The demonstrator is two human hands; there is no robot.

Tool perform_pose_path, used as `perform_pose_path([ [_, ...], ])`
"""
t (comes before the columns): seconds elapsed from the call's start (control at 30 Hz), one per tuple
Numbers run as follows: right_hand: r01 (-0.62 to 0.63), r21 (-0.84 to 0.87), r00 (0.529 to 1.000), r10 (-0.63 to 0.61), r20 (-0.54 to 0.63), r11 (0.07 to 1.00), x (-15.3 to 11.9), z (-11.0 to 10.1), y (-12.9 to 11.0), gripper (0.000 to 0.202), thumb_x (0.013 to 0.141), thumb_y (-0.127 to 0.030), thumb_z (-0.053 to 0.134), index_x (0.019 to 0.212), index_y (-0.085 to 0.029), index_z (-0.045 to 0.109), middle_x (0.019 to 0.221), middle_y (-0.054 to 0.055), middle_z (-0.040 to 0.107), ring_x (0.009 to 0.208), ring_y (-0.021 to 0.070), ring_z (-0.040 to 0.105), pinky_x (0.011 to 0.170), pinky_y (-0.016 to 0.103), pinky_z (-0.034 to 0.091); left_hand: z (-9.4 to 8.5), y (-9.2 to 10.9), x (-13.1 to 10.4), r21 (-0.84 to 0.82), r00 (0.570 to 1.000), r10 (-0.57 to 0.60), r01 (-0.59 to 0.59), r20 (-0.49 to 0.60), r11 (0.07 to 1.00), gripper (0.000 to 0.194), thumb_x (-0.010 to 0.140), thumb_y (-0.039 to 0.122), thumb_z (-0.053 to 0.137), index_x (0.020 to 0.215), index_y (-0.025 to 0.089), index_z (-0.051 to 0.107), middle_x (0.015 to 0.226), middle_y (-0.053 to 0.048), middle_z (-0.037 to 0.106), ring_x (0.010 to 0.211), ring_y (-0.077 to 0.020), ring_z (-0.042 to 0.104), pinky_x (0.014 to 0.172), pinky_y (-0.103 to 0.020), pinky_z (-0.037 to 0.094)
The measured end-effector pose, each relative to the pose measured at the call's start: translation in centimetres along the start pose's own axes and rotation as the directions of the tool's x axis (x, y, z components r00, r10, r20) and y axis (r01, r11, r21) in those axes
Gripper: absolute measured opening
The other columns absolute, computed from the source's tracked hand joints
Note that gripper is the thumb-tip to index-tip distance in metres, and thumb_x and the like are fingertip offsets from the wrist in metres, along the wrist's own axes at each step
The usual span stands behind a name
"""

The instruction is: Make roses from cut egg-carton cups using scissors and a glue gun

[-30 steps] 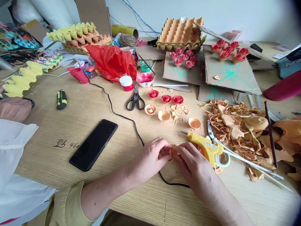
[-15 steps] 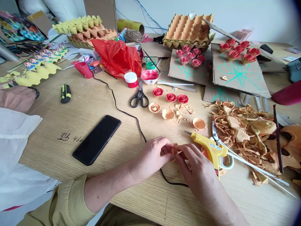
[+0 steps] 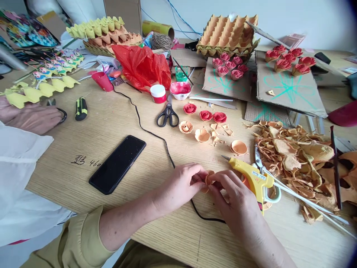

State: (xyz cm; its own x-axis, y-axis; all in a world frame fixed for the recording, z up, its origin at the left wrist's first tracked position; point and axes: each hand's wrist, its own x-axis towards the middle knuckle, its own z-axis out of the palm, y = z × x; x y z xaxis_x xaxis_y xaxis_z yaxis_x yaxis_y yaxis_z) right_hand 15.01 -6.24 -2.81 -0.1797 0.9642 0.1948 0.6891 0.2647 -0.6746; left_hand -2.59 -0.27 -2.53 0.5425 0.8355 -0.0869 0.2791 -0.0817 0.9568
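Note:
Both my hands pinch a small orange egg-carton flower [image 3: 208, 179] just above the wooden table [image 3: 117, 123]. My left hand [image 3: 181, 184] grips it from the left and my right hand [image 3: 231, 199] presses its petals from the right. A yellow glue gun [image 3: 251, 178] lies right beside my right hand, nozzle pointing left. Its black cord [image 3: 150, 134] runs under my hands and across the table. Unpainted orange flowers [image 3: 186, 127] and a cup piece [image 3: 239, 147] lie beyond my hands, with three red-painted flowers [image 3: 205, 115] behind them.
A black phone [image 3: 117, 164] lies left of my hands; black scissors [image 3: 167, 114] are farther back. Carton scraps [image 3: 295, 156] pile up at right. Another person's hand [image 3: 30, 117] and white sleeve are at left. Egg trays [image 3: 227, 35], a red bag [image 3: 142, 67] and cardboard with flowers [image 3: 290, 89] fill the back.
My fingers have shifted slightly on the orange flower. The view has drifted left, so everything sits a little further right in frame. The other person's hand has slid further onto the table.

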Motion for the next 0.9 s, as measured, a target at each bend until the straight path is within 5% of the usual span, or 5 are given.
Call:
perform_pose_path([
  [0.57,0.007,0.028,0.997,-0.005,-0.071,1.0,-0.13,0.3,-0.55,0.016,0.098,-0.012,0.05,0.097,-0.024,0.06,0.092,0.005,0.067,0.078,0.0173,0.067,0.069,0.031,0.056,0.52,-0.01,0.09,0.135,0.996,0.078,-0.073,-0.035,0.988,0.013,0.083,0.005,0.066,0.088,0.017,0.069,0.087,-0.002,0.072,0.081,-0.0153,0.067,0.072,-0.024,0.053],
  [0.9,-0.038,0.049,0.999,0.04,-0.035,0.998,-0.28,0.31,-0.54,0.015,0.1,-0.014,0.048,0.095,-0.023,0.059,0.095,0.004,0.064,0.082,0.0163,0.065,0.073,0.03,0.054,0.53,0.01,-0.14,0.022,1.0,0.021,-0.021,-0.019,1.0,0.02,0.086,0.003,0.064,0.1,0.016,0.07,0.096,-0.003,0.077,0.087,-0.0151,0.073,0.077,-0.023,0.056],
])
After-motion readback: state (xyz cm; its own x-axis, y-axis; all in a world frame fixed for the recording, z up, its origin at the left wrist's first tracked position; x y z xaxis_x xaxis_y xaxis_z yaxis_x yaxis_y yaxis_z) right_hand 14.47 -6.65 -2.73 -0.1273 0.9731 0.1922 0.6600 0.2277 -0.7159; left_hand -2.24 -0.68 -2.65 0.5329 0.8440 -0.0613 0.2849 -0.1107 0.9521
